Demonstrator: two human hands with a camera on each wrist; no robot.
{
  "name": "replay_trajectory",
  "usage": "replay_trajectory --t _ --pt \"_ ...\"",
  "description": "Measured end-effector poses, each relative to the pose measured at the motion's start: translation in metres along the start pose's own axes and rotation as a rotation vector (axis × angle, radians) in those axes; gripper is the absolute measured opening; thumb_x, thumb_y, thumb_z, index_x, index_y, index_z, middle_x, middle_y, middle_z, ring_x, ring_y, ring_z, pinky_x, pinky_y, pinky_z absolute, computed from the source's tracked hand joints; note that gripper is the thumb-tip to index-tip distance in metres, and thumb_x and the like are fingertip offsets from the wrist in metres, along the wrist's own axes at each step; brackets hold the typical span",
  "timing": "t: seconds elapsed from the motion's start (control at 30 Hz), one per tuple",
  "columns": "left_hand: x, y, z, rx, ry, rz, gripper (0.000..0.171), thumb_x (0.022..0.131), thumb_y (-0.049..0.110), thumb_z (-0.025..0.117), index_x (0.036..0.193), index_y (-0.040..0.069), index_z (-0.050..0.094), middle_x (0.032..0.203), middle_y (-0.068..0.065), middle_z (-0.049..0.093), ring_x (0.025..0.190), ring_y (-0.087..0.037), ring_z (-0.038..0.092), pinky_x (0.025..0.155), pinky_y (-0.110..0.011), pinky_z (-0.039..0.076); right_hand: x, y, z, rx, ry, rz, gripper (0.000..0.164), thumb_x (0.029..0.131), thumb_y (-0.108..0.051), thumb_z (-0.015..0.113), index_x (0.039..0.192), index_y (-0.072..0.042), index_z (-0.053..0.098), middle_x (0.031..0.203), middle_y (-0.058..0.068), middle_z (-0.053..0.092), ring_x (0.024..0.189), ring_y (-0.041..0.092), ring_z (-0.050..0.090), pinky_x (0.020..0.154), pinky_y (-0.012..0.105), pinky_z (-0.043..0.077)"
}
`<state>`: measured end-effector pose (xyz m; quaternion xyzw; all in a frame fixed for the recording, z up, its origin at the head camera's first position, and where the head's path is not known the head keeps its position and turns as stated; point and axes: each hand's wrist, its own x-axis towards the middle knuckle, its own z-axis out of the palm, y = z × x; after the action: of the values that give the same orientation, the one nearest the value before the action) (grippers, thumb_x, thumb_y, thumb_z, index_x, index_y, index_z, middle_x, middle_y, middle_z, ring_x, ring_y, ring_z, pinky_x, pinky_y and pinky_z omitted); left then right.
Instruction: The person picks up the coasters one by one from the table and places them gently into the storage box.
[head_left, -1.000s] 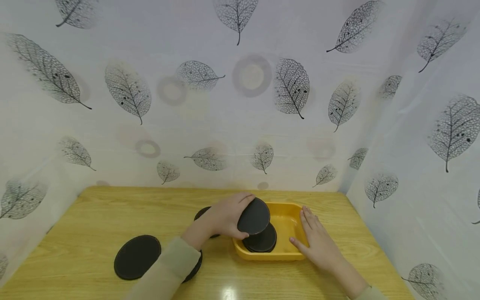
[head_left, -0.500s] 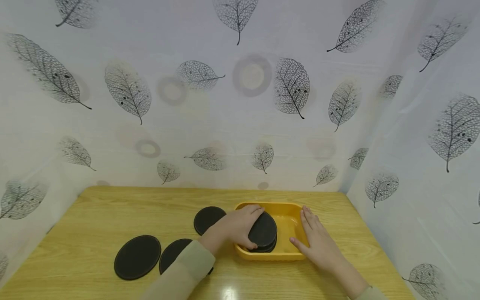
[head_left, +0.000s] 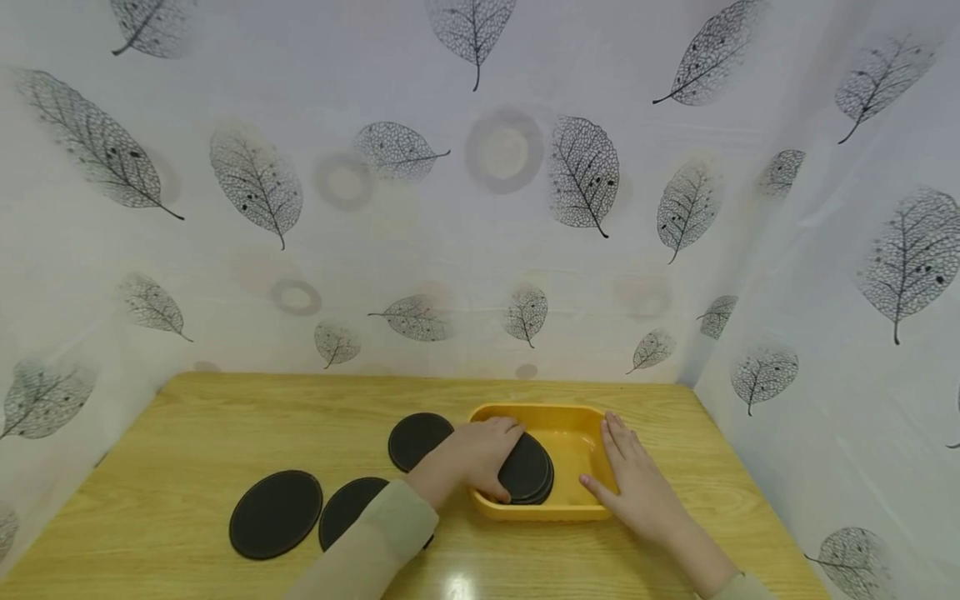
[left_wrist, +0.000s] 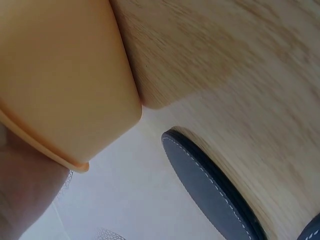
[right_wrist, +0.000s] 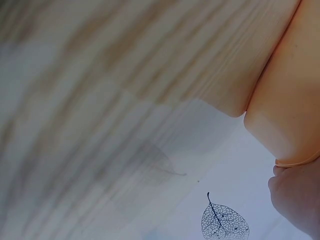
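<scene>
In the head view my left hand [head_left: 480,457] reaches over the left rim of a yellow plastic tray [head_left: 566,512]. Its thumb and fingers grip the edges of a round black coaster [head_left: 525,468], which lies on a stack of similar coasters at the tray's left end. My right hand [head_left: 639,487] rests on the tray's right side with straight fingers along the rim, thumb over the inside. The left wrist view shows the tray's outer wall [left_wrist: 65,80], part of the hand above its rim, and a stitched coaster [left_wrist: 205,187] on the table.
Left of the tray, more black coasters lie flat on the wooden table [head_left: 225,433]: one at the far side [head_left: 420,440], one at the left [head_left: 275,514], and one partly under my left sleeve [head_left: 348,508]. A leaf-patterned white curtain [head_left: 465,250] hangs behind the table.
My left hand has lowered the coaster from above the tray onto the stack, then shifted it slightly left. The right hand has stayed on the tray.
</scene>
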<state>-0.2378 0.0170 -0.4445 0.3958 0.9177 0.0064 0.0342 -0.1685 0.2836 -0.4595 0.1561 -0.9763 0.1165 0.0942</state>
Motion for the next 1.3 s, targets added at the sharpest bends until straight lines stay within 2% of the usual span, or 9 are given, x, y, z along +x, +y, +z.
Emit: replay_trajectory --t 0.17,0.43,0.53,0.67,0.73,0.9,1.07,1.2,1.3 --pt "0.0 -0.002 0.0 -0.009 0.01 0.016 0.096 0.071 0.06 0.072 0.145 0.013 0.035 0.145 -0.003 0.04 0.131 -0.017 0.041 0.105 -0.031 0.04 0.0 0.0 0.0 -0.003 0.006 -0.009 0.086 0.089 -0.05 0.056 0.148 0.001 0.02 0.158 0.011 0.006 0.144 0.033 0.013 0.119 0.038 0.006" --pt "-0.006 -0.007 -0.005 -0.092 0.057 0.057 0.069 0.088 0.048 0.059 0.144 0.013 0.038 0.144 -0.002 0.043 0.129 -0.016 0.044 0.105 -0.032 0.04 -0.002 -0.002 0.0 0.002 0.025 -0.019 0.085 0.09 -0.049 0.056 0.148 0.002 0.021 0.158 0.012 0.008 0.143 0.034 0.015 0.117 0.023 -0.006" --pt "-0.011 -0.011 -0.011 -0.111 0.088 0.068 0.063 0.091 0.045 0.057 0.142 0.013 0.04 0.143 -0.002 0.045 0.128 -0.016 0.045 0.106 -0.032 0.04 -0.001 -0.001 0.0 0.003 0.022 -0.018 0.085 0.09 -0.049 0.056 0.148 0.002 0.021 0.158 0.012 0.007 0.143 0.035 0.015 0.118 0.028 -0.002" --pt "-0.02 -0.02 -0.02 -0.122 0.128 0.082 0.059 0.092 0.042 0.056 0.142 0.013 0.042 0.141 -0.002 0.046 0.128 -0.016 0.046 0.105 -0.033 0.04 0.0 -0.001 0.0 0.001 0.018 -0.016 0.086 0.09 -0.049 0.056 0.148 0.002 0.021 0.158 0.012 0.007 0.143 0.035 0.015 0.118 0.042 0.01" --pt "-0.024 -0.025 -0.023 -0.112 0.154 0.087 0.059 0.093 0.042 0.055 0.143 0.013 0.04 0.142 -0.003 0.046 0.128 -0.017 0.046 0.104 -0.033 0.041 0.0 -0.001 0.0 0.002 0.008 -0.009 0.086 0.09 -0.051 0.056 0.148 0.002 0.02 0.158 0.011 0.006 0.143 0.035 0.014 0.118 0.042 0.01" --pt "-0.036 -0.041 -0.029 -0.117 0.202 0.059 0.062 0.093 0.041 0.055 0.145 0.013 0.037 0.145 -0.004 0.044 0.132 -0.019 0.042 0.108 -0.035 0.037 0.0 0.001 0.0 0.003 0.003 -0.007 0.086 0.09 -0.05 0.055 0.149 0.002 0.02 0.158 0.01 0.005 0.144 0.034 0.013 0.119 0.039 0.006" --pt "-0.047 -0.058 -0.03 -0.188 0.24 0.021 0.059 0.092 0.039 0.058 0.141 0.009 0.042 0.142 -0.005 0.047 0.129 -0.022 0.046 0.108 -0.037 0.037 0.0 0.001 0.0 0.003 0.006 -0.008 0.086 0.09 -0.05 0.056 0.148 0.002 0.02 0.158 0.011 0.005 0.144 0.035 0.013 0.118 0.042 0.009" --pt "-0.057 -0.07 -0.028 -0.26 0.242 -0.034 0.062 0.09 0.04 0.061 0.141 0.008 0.044 0.142 -0.007 0.047 0.13 -0.024 0.044 0.108 -0.04 0.037 -0.001 0.0 0.0 0.005 -0.001 -0.002 0.086 0.09 -0.05 0.056 0.149 0.002 0.02 0.158 0.011 0.005 0.144 0.034 0.012 0.118 0.043 0.01" --pt "-0.062 -0.079 -0.023 -0.264 0.221 -0.073 0.068 0.088 0.043 0.063 0.143 0.009 0.041 0.144 -0.007 0.044 0.133 -0.025 0.041 0.109 -0.041 0.035 -0.001 0.0 0.0 0.007 -0.002 -0.002 0.086 0.09 -0.05 0.056 0.149 0.002 0.02 0.158 0.011 0.005 0.144 0.033 0.012 0.118 0.044 0.011"
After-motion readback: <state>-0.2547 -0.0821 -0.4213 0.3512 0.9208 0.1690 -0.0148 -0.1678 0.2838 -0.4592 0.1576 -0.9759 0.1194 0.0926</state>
